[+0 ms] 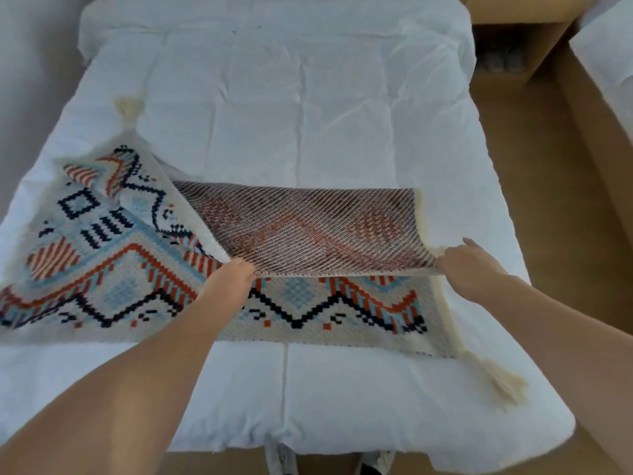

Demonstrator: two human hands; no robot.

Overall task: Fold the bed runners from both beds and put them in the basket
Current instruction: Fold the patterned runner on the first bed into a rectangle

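A patterned bed runner (102,241) lies across the near half of a white bed (308,97), its right end flipped to show the backing. Both hands pinch that flap's edge: the left hand (233,275) at mid-bed, the right hand (469,265) at the corner. The fold will likely sit best if the edges are matched squarely before pressing flat.

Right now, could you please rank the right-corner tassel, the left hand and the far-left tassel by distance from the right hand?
1. Right-corner tassel, near right side, closest to the right hand.
2. Left hand, gripping the runner mid-length.
3. Far-left tassel, across the bed.
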